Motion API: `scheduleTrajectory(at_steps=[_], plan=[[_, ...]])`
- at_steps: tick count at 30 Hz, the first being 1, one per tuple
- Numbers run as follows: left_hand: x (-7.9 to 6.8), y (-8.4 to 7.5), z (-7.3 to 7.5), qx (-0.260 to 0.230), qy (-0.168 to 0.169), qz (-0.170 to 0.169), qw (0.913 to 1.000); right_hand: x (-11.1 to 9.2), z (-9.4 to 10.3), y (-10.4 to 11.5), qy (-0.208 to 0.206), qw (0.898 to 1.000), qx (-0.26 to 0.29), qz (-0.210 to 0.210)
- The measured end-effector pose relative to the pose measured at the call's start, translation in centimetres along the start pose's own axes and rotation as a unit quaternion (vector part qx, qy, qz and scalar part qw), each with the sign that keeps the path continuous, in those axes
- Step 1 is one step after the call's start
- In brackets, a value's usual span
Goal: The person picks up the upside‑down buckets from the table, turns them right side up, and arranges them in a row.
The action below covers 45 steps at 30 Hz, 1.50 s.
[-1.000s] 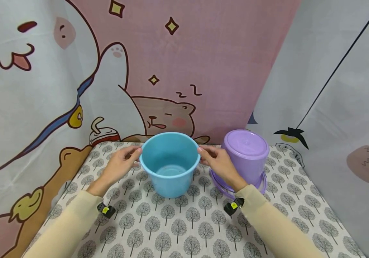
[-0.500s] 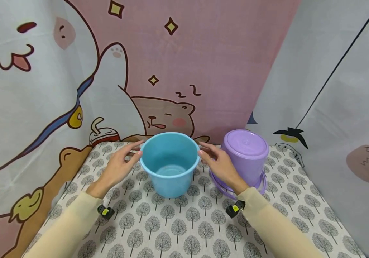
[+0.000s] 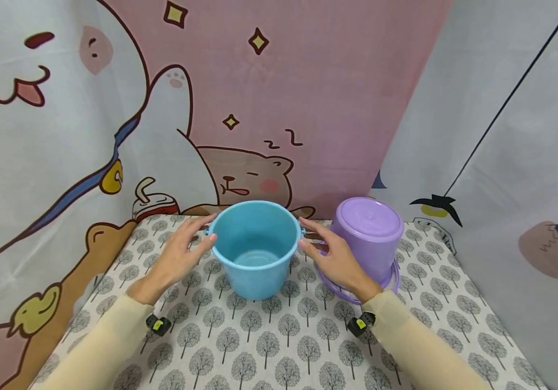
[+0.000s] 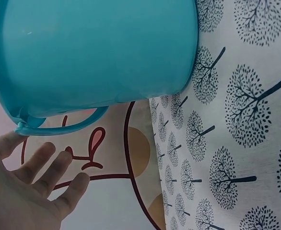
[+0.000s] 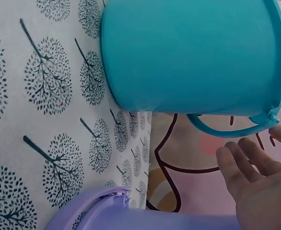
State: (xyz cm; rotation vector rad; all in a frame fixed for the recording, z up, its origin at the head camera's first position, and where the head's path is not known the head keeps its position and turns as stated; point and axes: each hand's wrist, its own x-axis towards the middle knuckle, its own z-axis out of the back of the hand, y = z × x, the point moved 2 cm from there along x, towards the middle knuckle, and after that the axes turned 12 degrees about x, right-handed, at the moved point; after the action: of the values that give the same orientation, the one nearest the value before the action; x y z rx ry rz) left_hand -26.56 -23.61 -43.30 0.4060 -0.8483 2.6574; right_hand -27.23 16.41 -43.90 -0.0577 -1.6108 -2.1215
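A light blue bucket (image 3: 258, 284) stands upright on the cloth, mouth up, with its inside bare. At its left side is my left hand (image 3: 174, 260), fingers spread and thumb at the rim. My right hand (image 3: 335, 260) mirrors this on the opposite side, fingers extended beside the rim. In the left wrist view, the bucket's blue handle (image 4: 68, 129) hangs down behind it, and my index finger lies right by the pivot. The right wrist view has the same handle (image 5: 222, 132) near my right fingertips. Neither hand curls round anything.
A purple bucket (image 3: 369, 244) stands upside down to the right, close beside my right hand, its purple handle (image 3: 339, 295) lying round its base. The table is covered with a tree-print cloth (image 3: 269, 346). A cartoon curtain (image 3: 337, 108) closes off the back.
Both hands have loosened from the bucket's rim; their fingers have straightened and the thumbs have slid slightly lower. The handle pivots now show at both sides. The bucket stands where it was.
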Motion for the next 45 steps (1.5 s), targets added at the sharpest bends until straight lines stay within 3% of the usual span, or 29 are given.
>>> scheduleTrajectory(at_steps=[6, 11, 18, 31, 45], plan=[[-0.5, -0.2, -0.1, 0.019, -0.010, -0.017, 0.9996, -0.4, -0.1, -0.2, 0.021, 0.999, -0.013, 0.023], [-0.7, -0.6, 0.2, 0.021, -0.024, -0.033, 0.9989, -0.9, 0.1, 0.1, 0.021, 0.997, -0.055, 0.045], [-1.3, -2.2, 0.4, 0.023, -0.063, -0.085, 0.9942, -2.0, 0.5, 0.6, 0.014, 0.992, -0.111, 0.065], [-1.8, -7.0, 0.0, 0.054, -0.121, -0.198, 0.9711, -4.6, 2.3, 0.3, -0.009, 0.976, -0.165, 0.141], [-2.7, -12.0, -2.1, 0.093, -0.109, -0.279, 0.9496, -7.7, 5.3, -0.6, -0.013, 0.969, -0.195, 0.153]])
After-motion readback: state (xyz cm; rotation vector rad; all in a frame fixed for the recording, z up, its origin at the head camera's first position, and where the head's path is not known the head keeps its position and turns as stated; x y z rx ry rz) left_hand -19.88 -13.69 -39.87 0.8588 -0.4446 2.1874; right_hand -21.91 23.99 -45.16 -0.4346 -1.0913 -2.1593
